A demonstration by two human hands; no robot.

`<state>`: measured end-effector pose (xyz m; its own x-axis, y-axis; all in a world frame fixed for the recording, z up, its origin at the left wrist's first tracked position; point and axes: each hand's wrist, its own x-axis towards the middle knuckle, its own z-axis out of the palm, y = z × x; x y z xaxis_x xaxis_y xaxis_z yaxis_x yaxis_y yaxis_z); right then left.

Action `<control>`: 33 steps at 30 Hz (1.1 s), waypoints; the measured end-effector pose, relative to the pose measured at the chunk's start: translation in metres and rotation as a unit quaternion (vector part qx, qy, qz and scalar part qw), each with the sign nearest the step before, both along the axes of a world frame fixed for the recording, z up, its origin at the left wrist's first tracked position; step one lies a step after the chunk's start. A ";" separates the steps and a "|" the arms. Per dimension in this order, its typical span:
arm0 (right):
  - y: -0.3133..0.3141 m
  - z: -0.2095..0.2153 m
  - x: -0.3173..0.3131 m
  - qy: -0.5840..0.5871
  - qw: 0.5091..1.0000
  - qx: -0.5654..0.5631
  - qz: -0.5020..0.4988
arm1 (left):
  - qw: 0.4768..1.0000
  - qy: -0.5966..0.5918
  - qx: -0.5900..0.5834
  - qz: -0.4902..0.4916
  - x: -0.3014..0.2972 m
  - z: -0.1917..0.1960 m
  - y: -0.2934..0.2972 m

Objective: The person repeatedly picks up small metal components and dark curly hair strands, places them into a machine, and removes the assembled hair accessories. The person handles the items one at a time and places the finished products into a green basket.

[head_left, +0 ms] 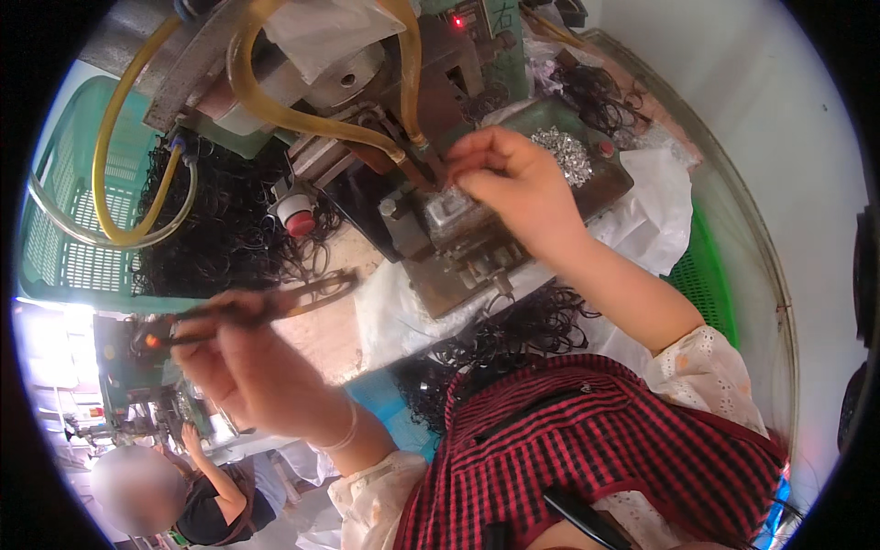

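My left hand (247,371) is raised left of the machine, its fingers closed round a long dark thing (289,295), smeared by motion, with a narrow loop at its right end. My right hand (513,179) reaches into the machine's working spot, thumb and fingers pinched together beside the dark metal jaws (423,172). What the pinch holds, if anything, is too small to make out. Just below those fingertips sits a shiny metal block (449,209). A tray (610,188) beyond my right hand carries a heap of small silvery metal parts (562,156).
Yellow hoses (247,87) loop down to the machine. A red push button (300,223) sticks out at its left. Tangled black curled pieces (220,215) lie beside a green basket (87,266), with more (513,330) near my apron. Another person (220,495) works at the lower left.
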<state>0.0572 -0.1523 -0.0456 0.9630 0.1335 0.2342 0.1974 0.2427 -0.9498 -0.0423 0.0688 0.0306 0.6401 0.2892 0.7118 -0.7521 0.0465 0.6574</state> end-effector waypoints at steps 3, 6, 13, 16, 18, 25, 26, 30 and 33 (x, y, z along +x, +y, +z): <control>-0.012 -0.007 0.014 0.044 0.996 0.074 -0.001 | 0.998 0.025 0.009 0.062 0.015 -0.005 -0.027; -0.047 -0.031 0.041 -0.031 0.969 -0.193 -0.152 | 0.997 0.041 -0.035 0.056 0.024 -0.007 -0.049; -0.087 -0.084 0.048 -0.248 0.722 -0.578 -0.287 | 0.984 0.013 0.075 0.160 0.045 0.000 -0.046; -0.087 -0.078 0.052 -0.251 0.741 -0.548 -0.295 | 0.976 -0.008 0.119 0.180 0.029 -0.015 -0.036; -0.088 -0.075 0.052 -0.250 0.738 -0.551 -0.299 | 0.981 0.016 0.066 0.179 0.014 -0.027 -0.039; -0.099 -0.079 0.066 -0.302 0.748 -0.503 -0.311 | 0.986 0.037 0.005 0.160 0.015 -0.030 -0.035; -0.098 -0.075 0.065 -0.297 0.753 -0.499 -0.310 | 0.989 0.012 0.011 0.150 0.013 -0.022 -0.038; -0.094 -0.074 0.064 -0.272 0.746 -0.518 -0.317 | 0.964 0.072 0.135 0.217 0.029 0.001 -0.040; -0.101 -0.084 0.067 -0.287 0.743 -0.518 -0.312 | 0.989 0.041 0.043 0.134 0.038 0.000 -0.038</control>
